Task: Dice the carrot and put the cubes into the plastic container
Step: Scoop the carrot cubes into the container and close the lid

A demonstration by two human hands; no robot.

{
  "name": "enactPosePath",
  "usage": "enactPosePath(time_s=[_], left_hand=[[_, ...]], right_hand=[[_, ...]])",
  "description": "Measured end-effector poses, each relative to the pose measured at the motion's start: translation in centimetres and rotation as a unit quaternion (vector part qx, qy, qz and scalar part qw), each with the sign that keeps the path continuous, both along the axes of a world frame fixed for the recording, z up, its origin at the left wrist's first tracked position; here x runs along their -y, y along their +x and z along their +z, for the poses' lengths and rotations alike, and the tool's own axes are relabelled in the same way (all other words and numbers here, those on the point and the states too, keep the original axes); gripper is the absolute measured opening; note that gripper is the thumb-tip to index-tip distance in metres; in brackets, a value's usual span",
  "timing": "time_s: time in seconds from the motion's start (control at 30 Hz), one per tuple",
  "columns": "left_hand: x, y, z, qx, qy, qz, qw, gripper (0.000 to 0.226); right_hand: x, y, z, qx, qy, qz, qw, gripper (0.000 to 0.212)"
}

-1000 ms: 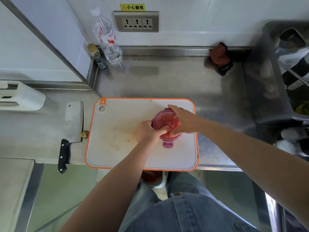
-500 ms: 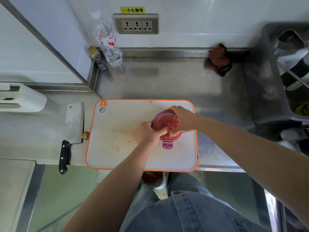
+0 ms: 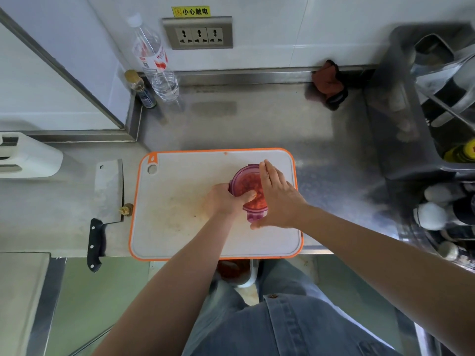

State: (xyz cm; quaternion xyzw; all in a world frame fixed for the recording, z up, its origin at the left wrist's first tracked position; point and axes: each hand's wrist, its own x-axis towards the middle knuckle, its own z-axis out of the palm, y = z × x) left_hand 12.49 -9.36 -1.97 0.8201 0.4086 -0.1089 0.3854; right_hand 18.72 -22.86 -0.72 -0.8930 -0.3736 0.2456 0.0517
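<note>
A round purple plastic container (image 3: 243, 179) stands on the right half of the white cutting board (image 3: 180, 219) with the orange rim. Orange carrot cubes (image 3: 248, 186) show through its clear lid. My left hand (image 3: 226, 200) grips the container's left side, thumb pressed on the lid. My right hand (image 3: 279, 196) lies flat with straight fingers against the container's right side, its thumb near the purple lid tab (image 3: 254, 217) at the front. No loose carrot lies on the board.
A cleaver (image 3: 108, 196) with a black handle lies left of the board on the steel counter. A water bottle (image 3: 155, 60) and a small bottle (image 3: 141, 89) stand at the back left. A dark rag (image 3: 329, 84) lies at the back, a grey crate (image 3: 401, 119) of utensils at the right.
My right hand has opened from a curled grip on the container's rim to a flat hand along its right side. My left hand keeps its hold on the container.
</note>
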Motion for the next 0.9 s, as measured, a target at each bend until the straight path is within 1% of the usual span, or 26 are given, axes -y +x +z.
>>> enactPosePath(time_s=[0.13,0.27,0.33,0.43,0.5,0.53,0.57,0.6,0.63,0.67,0.7,0.77,0.83,0.9], left_hand=[[-0.1,0.0,0.1,0.004,-0.004,0.005,1.000,0.044],[0.1,-0.2,0.1,0.001,0.001,0.003,1.000,0.048],[0.0,-0.2,0.1,0.004,-0.003,0.003,1.000,0.045],[0.0,-0.2,0.3,0.001,-0.005,0.002,1.000,0.045],[0.0,-0.1,0.3,-0.009,-0.004,-0.001,1.000,0.044],[0.0,-0.1,0.3,-0.011,-0.007,-0.001,1.000,0.042],[-0.1,-0.1,0.4,-0.013,-0.012,0.002,1.000,0.040],[0.0,-0.1,0.5,-0.012,-0.018,0.006,1.000,0.038],[0.0,-0.2,0.5,-0.007,-0.020,0.009,1.000,0.037],[0.0,-0.3,0.5,-0.001,-0.021,0.010,1.000,0.037],[0.0,-0.3,0.5,0.002,-0.020,0.009,1.000,0.036],[0.2,-0.2,0.6,0.002,-0.018,0.005,1.000,0.039],[0.3,-0.1,0.6,-0.006,-0.011,0.000,1.000,0.048],[0.5,-0.1,0.7,-0.013,0.007,-0.012,1.000,0.055]], right_hand=[[0.0,0.0,0.0,0.039,0.024,-0.009,0.999,0.135],[-0.1,0.0,-0.2,0.073,0.019,0.002,0.997,0.132],[-0.1,0.0,-0.4,0.090,0.012,0.008,0.996,0.129],[-0.1,-0.2,-0.6,0.093,0.002,0.011,0.996,0.129],[-0.1,0.0,-0.6,0.052,-0.001,0.014,0.999,0.132],[-0.1,0.5,-0.5,0.002,0.017,-0.004,1.000,0.133],[0.0,1.1,-0.5,-0.072,0.048,-0.044,0.995,0.131],[0.2,1.9,-0.3,-0.152,0.090,-0.098,0.979,0.124],[0.4,2.6,-0.2,-0.213,0.135,-0.155,0.955,0.112],[0.7,3.0,-0.3,-0.249,0.175,-0.213,0.928,0.096],[0.9,3.1,-0.4,-0.262,0.199,-0.269,0.905,0.080],[1.0,2.6,-0.7,-0.263,0.206,-0.349,0.875,0.054],[1.0,1.8,-1.3,-0.272,0.219,-0.384,0.855,0.034],[1.0,1.5,-1.5,-0.287,0.248,-0.402,0.833,0.024]])
